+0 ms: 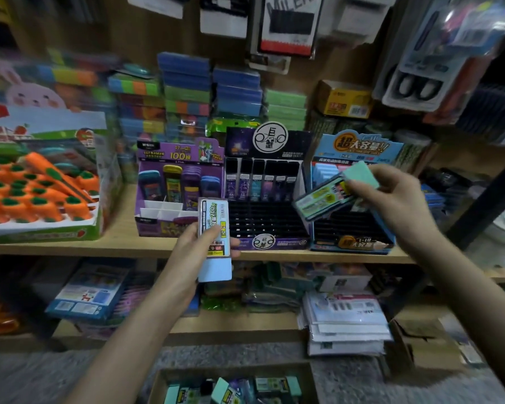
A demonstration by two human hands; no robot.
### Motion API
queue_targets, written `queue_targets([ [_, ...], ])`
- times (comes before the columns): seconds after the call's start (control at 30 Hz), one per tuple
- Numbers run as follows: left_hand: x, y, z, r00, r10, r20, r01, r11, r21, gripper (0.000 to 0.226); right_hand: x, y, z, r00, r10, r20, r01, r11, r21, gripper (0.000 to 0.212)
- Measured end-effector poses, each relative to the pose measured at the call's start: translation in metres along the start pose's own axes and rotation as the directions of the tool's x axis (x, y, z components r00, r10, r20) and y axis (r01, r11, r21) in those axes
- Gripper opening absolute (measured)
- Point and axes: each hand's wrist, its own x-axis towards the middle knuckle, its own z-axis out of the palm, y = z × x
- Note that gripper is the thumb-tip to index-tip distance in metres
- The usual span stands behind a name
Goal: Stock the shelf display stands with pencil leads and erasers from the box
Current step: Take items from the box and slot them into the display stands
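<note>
Right hand [391,208] pinches a teal lead pack [321,199] by its upper right end, fingers curled round it. The pack is tilted, long axis running lower left to upper right, and hangs just above the empty black slots [350,225] of the blue display stand [359,147]. The right hand is the nearer one to that stand, so this pack probably goes in first and needs rotating to line up with a slot. Left hand [193,252] grips a pale blue pack [215,269], upright with its long axis vertical, thumb across the label, in front of the purple stand [158,228] and the black stand [267,217]. All stands sit on the wooden shelf [129,217]. The supply box [158,383] is on the floor below, with more packs inside.
</note>
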Motion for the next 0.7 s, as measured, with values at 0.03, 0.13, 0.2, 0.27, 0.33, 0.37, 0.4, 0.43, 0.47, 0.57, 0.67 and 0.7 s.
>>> queue_targets([
  [0.03,0.001,-0.002,0.004,1.0,0.006,0.009,-0.006,1.0,0.014,0.016,0.008,0.007,-0.014,0.999,-0.019,-0.028,0.016,0.996,-0.093,0.009],
  [0.13,0.002,-0.007,0.017,1.0,0.02,0.023,-0.02,1.0,0.023,0.013,0.028,0.031,-0.041,0.998,-0.059,-0.034,0.043,0.933,-0.357,0.02],
  [0.2,0.003,-0.009,0.027,1.0,0.013,0.022,-0.013,1.0,0.017,0.013,0.037,0.043,-0.047,0.997,-0.074,-0.03,0.05,0.876,-0.48,0.024],
  [0.27,0.004,-0.012,0.035,1.0,0.005,0.023,-0.005,1.0,0.011,0.012,0.044,0.052,-0.05,0.996,-0.083,0.016,0.077,0.823,-0.563,0.025],
  [0.33,0.005,-0.014,0.042,0.999,0.0,0.033,0.0,1.0,0.01,0.012,0.051,0.059,-0.053,0.99,-0.094,0.102,0.137,0.77,-0.623,0.024],
  [0.37,0.005,-0.014,0.045,0.999,0.001,0.038,-0.001,1.0,0.014,0.013,0.055,0.062,-0.054,0.984,-0.096,0.152,0.172,0.751,-0.638,0.024],
  [0.4,0.005,-0.015,0.047,0.999,0.003,0.039,-0.003,1.0,0.019,0.013,0.059,0.064,-0.054,0.975,-0.092,0.203,0.204,0.736,-0.646,0.025],
  [0.43,0.006,-0.015,0.048,0.999,0.004,0.037,-0.005,1.0,0.021,0.013,0.062,0.066,-0.055,0.964,-0.084,0.251,0.232,0.725,-0.648,0.024],
  [0.47,0.006,-0.015,0.048,0.999,0.004,0.032,-0.005,1.0,0.022,0.013,0.065,0.067,-0.056,0.953,-0.077,0.294,0.257,0.718,-0.646,0.024],
  [0.57,0.006,-0.016,0.047,1.0,-0.004,0.02,0.004,1.0,0.027,0.013,0.076,0.069,-0.063,0.914,-0.013,0.405,0.285,0.732,-0.619,0.021],
  [0.67,0.006,-0.016,0.046,1.0,-0.009,0.011,0.009,0.999,0.036,0.013,0.083,0.075,-0.07,0.892,0.05,0.449,0.244,0.783,-0.572,0.02],
  [0.7,0.005,-0.016,0.046,1.0,-0.008,0.014,0.007,0.999,0.04,0.013,0.083,0.079,-0.069,0.91,0.038,0.412,0.221,0.796,-0.563,0.021],
])
